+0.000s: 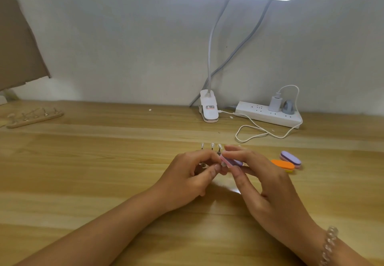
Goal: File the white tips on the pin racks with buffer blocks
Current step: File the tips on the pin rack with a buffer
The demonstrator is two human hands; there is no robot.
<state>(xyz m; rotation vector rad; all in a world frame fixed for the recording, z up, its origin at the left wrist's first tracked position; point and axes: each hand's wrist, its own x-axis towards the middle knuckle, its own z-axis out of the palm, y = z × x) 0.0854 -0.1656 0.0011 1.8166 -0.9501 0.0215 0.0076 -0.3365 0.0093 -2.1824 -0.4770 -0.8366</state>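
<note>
Filing underway: left hand (187, 175) pinches the pin rack (212, 147), right hand (261, 180) grips buffer block (233, 162) against a white tip (223, 164); adjacent tip likely next.

Two spare buffer blocks (287, 162) lie right of centre; power strip (270, 115) and lamp clamp (208, 108) crowd upper centre.

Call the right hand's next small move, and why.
Probably a short stroke of the buffer block along the nearest white tip. The right hand pinches the block with its pink end by that tip's pin, and the left hand grips the pin rack there, so filing looks set up.
</note>
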